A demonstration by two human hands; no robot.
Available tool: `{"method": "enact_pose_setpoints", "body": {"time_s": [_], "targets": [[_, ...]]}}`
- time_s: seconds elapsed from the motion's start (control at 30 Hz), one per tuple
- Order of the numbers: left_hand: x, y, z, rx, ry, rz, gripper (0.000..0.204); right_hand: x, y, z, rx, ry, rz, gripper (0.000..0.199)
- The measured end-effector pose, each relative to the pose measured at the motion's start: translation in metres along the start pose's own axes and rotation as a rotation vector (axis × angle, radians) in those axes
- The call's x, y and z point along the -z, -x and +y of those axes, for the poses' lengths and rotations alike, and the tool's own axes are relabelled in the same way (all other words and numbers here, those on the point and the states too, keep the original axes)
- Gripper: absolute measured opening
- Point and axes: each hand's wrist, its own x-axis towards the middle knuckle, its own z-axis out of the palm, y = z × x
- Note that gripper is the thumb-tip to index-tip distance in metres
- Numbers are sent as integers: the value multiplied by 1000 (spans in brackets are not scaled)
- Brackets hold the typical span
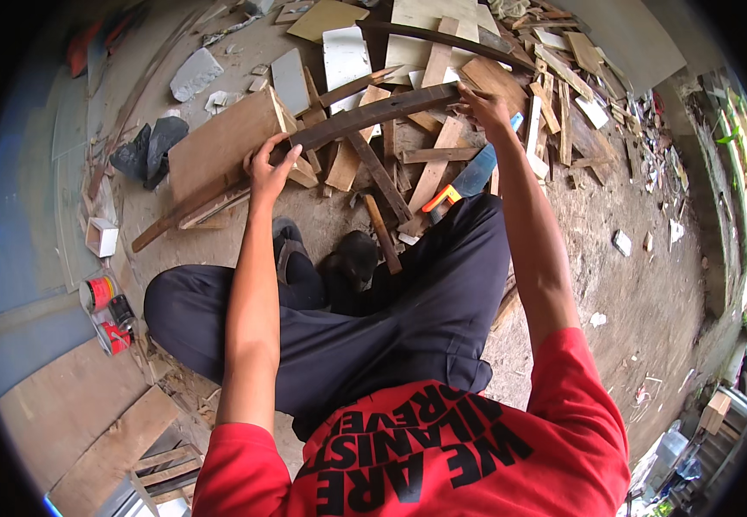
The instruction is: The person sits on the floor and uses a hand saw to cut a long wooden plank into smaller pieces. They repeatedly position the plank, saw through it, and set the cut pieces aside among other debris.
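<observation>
Head view. A seated person holds a dark wooden strip (373,114) level above a heap of wood scraps (442,146): the left hand (268,168) is clamped on its near-left end, the right hand (482,103) closed on its far-right end. A handsaw (464,183) lies by the right knee. At left, a small open box (100,236), contents indiscernible, and capped cans (108,312) stand on the ground.

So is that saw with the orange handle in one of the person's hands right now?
No. The saw lies on the ground by the right knee, while the left hand and right hand grip the ends of a dark wooden strip.
</observation>
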Motion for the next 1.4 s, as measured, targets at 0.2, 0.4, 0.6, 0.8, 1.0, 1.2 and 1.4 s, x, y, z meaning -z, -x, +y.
{"method": "enact_pose_setpoints", "body": {"time_s": [0.2, 0.4, 0.6, 0.8, 1.0, 1.2, 1.4], "targets": [[0, -2, -24, 32, 134, 20, 34, -12, -3, -9, 81, 135, 88, 45], [-4, -5, -30, -1, 92, 13, 37, -14, 0, -8, 129, 83, 124, 39], [-14, -3, -49, -32, 149, 47, 35, -5, -13, 1, 37, 183, 70, 40], [-3, 0, -10, 133, 152, -69, 48, -12, 6, 5, 59, 121, 138, 38], [-4, 5, -13, -17, -130, -11, 54, -22, 7, 8, 83, 43, 194, 41], [-15, 4, -17, -32, -123, 44, 52, 8, -28, 30, 124, 232, 196, 43], [-12, 6, -19, -20, -102, 38, 51, -3, -26, 32, 112, 111, 211, 46]]}}
